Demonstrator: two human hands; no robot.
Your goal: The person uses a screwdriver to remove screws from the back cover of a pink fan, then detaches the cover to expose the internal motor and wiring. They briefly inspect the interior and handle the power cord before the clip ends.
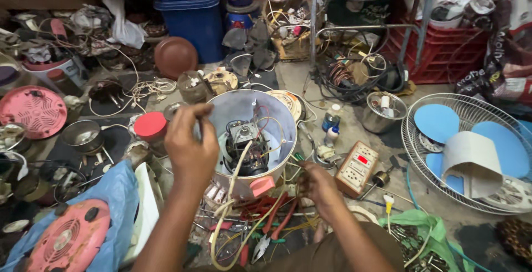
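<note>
A white round appliance housing (277, 118) lies tilted on the floor, open toward me, with a small motor (244, 141) and loose wires inside. My left hand (191, 141) is raised at the housing's left rim, fingers pinched on a thin dark tool or wire whose tip I cannot make out. My right hand (317, 184) rests low at the housing's right front, fingers closed near a green-tipped wire (297, 157); what it grips is unclear. Red-handled pliers (274, 223) and tangled wires lie under the housing.
A test board with a red display (357, 168) sits right of the housing. A white fan guard with blue blades (471, 150) lies at far right. Pink fan covers (33, 111), a red lid (150, 124), a steel bowl (83, 135), a blue bin (194, 19) and red crates (449, 50) crowd around.
</note>
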